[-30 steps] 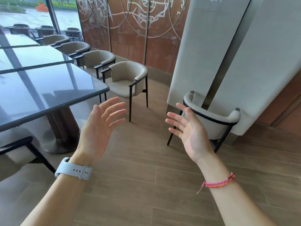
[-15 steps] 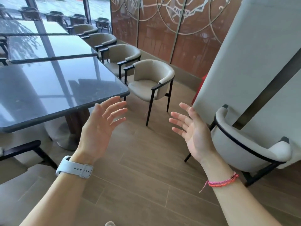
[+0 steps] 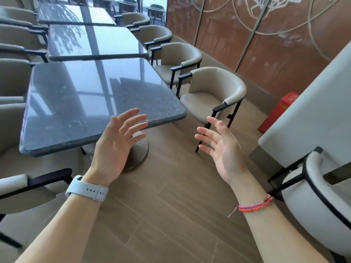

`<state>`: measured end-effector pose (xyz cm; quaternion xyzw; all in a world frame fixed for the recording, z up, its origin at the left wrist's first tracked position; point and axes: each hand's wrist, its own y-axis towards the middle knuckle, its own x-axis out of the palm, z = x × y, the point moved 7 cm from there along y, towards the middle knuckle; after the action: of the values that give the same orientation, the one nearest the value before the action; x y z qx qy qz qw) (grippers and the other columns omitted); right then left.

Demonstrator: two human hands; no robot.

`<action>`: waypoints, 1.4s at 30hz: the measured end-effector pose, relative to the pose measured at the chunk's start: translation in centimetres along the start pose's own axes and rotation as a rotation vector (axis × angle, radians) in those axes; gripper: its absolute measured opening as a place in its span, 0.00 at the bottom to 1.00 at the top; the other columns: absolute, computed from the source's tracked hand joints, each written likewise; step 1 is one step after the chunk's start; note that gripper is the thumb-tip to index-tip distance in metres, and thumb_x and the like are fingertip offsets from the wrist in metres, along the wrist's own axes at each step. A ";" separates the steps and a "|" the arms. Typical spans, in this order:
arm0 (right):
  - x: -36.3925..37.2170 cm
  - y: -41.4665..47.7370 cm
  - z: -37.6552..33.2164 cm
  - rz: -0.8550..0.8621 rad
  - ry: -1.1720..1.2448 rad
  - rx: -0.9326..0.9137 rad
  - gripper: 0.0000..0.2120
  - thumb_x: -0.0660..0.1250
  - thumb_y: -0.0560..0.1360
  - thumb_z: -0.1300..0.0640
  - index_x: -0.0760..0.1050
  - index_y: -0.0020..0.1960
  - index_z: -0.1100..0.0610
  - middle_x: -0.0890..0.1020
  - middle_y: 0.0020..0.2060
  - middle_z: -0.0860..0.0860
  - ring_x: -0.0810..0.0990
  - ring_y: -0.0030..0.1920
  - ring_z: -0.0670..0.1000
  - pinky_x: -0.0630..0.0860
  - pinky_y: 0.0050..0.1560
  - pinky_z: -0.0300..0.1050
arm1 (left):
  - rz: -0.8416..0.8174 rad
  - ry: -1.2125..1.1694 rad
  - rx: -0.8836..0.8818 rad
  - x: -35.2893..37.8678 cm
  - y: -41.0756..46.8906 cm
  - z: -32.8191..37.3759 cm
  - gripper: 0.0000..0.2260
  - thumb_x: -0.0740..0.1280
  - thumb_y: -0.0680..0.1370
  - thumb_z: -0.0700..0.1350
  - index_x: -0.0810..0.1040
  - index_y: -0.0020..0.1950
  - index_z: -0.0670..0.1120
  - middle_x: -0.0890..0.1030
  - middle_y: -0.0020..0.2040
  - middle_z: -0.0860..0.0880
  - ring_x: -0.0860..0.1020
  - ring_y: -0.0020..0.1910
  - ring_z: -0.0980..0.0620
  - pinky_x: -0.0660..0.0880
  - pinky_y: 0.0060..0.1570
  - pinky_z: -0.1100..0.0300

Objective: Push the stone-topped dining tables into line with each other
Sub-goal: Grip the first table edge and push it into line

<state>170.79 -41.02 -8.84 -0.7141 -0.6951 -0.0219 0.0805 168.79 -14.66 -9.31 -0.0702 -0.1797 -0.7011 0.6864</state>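
A row of dark, glossy stone-topped tables runs away from me on the left. The nearest table (image 3: pixel 79 99) sits skewed, its top offset from the second table (image 3: pixel 95 42) behind it; a third table (image 3: pixel 76 16) lies further back. My left hand (image 3: pixel 115 143), with a white watch on the wrist, hovers with fingers spread in front of the nearest table's front edge and holds nothing. My right hand (image 3: pixel 222 149), a pink bracelet on its wrist, is raised palm inward to the right of that table's corner, fingers straight, touching nothing.
Beige armchairs (image 3: pixel 212 95) line the tables' right side, others (image 3: pixel 13 78) the left. One armchair (image 3: pixel 322 196) stands close at my right, another (image 3: pixel 24 188) at lower left. A red box (image 3: pixel 279 111) sits by the white pillar (image 3: pixel 313 103). Wood-look floor (image 3: pixel 171 205) lies underfoot.
The view has swung left and closer, so the nearest table now lies straight ahead. Both hands stay raised and spread; the left now overlaps the table's front edge.
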 end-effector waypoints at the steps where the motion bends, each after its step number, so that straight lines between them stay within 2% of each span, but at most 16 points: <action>1: 0.7 1.5 0.2 -0.013 -0.002 0.007 0.24 0.62 0.74 0.39 0.76 0.67 0.47 0.84 0.59 0.55 0.83 0.59 0.54 0.76 0.63 0.55 | 0.013 0.012 -0.002 -0.7 1.0 -0.2 0.36 0.69 0.71 0.72 0.76 0.70 0.49 0.77 0.71 0.42 0.73 0.72 0.39 0.67 0.72 0.39; 8: 3.7 11.2 1.8 -0.124 0.006 0.061 0.24 0.62 0.74 0.38 0.77 0.66 0.46 0.83 0.60 0.56 0.83 0.60 0.55 0.76 0.63 0.55 | 0.127 0.071 -0.003 -4.0 6.9 -2.0 0.40 0.68 0.70 0.73 0.73 0.73 0.47 0.77 0.71 0.43 0.75 0.71 0.41 0.71 0.69 0.44; 19: 4.8 26.5 4.9 -0.318 -0.051 0.175 0.25 0.62 0.74 0.37 0.76 0.67 0.46 0.83 0.60 0.54 0.83 0.60 0.53 0.76 0.64 0.55 | 0.330 0.123 -0.043 -4.6 16.3 -7.5 0.40 0.67 0.70 0.74 0.74 0.72 0.48 0.78 0.71 0.44 0.75 0.71 0.43 0.73 0.67 0.48; 24: 5.7 29.8 7.3 -0.356 -0.084 0.230 0.24 0.62 0.74 0.38 0.76 0.66 0.46 0.83 0.60 0.54 0.83 0.60 0.54 0.76 0.63 0.54 | 0.386 0.113 -0.087 -6.2 18.6 -9.9 0.40 0.68 0.70 0.74 0.74 0.72 0.48 0.78 0.70 0.44 0.76 0.70 0.43 0.73 0.66 0.48; 30: 6.3 32.0 10.2 -0.327 -0.144 0.267 0.22 0.62 0.74 0.39 0.77 0.65 0.45 0.82 0.60 0.56 0.83 0.60 0.55 0.76 0.64 0.55 | 0.352 0.113 -0.152 -8.0 21.4 -13.3 0.40 0.69 0.68 0.75 0.75 0.70 0.49 0.79 0.69 0.44 0.76 0.70 0.44 0.74 0.66 0.48; 34: 7.1 33.5 12.4 -0.345 -0.213 0.275 0.21 0.62 0.74 0.38 0.76 0.64 0.44 0.82 0.60 0.54 0.83 0.59 0.54 0.76 0.63 0.55 | 0.370 0.152 -0.175 -10.0 22.6 -15.1 0.31 0.64 0.75 0.69 0.76 0.69 0.49 0.79 0.68 0.45 0.77 0.68 0.45 0.75 0.67 0.48; 37: 7.9 34.8 14.6 -0.359 -0.274 0.265 0.20 0.62 0.74 0.39 0.76 0.63 0.42 0.82 0.60 0.52 0.83 0.59 0.52 0.77 0.60 0.51 | 0.400 0.268 -0.211 -12.3 23.7 -16.9 0.28 0.61 0.74 0.66 0.78 0.67 0.51 0.80 0.67 0.46 0.78 0.67 0.48 0.74 0.68 0.47; 39: 8.5 35.9 16.4 -0.371 -0.325 0.250 0.19 0.62 0.73 0.38 0.76 0.62 0.41 0.82 0.59 0.50 0.83 0.58 0.49 0.77 0.59 0.48 | 0.412 0.428 -0.230 -14.1 24.6 -18.1 0.25 0.61 0.74 0.66 0.79 0.64 0.55 0.81 0.65 0.51 0.78 0.65 0.55 0.74 0.68 0.48; 41: 9.0 37.2 18.4 -0.378 -0.392 0.230 0.20 0.63 0.73 0.38 0.76 0.63 0.40 0.82 0.56 0.45 0.81 0.58 0.45 0.74 0.60 0.46 | 0.415 0.609 -0.247 -15.8 25.6 -19.6 0.23 0.61 0.74 0.67 0.79 0.63 0.58 0.79 0.65 0.57 0.77 0.64 0.59 0.73 0.68 0.52; 42: 9.4 38.0 19.5 -0.384 -0.438 0.212 0.21 0.63 0.73 0.38 0.75 0.64 0.41 0.82 0.55 0.44 0.80 0.59 0.43 0.73 0.63 0.45 | 0.419 0.697 -0.247 -16.7 26.2 -20.3 0.23 0.61 0.73 0.67 0.78 0.63 0.59 0.78 0.64 0.59 0.76 0.65 0.58 0.72 0.69 0.53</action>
<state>207.43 -29.71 -29.89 -0.5449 -0.8166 0.1904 -0.0028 198.45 -5.89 -29.81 0.0542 0.1667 -0.5447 0.8201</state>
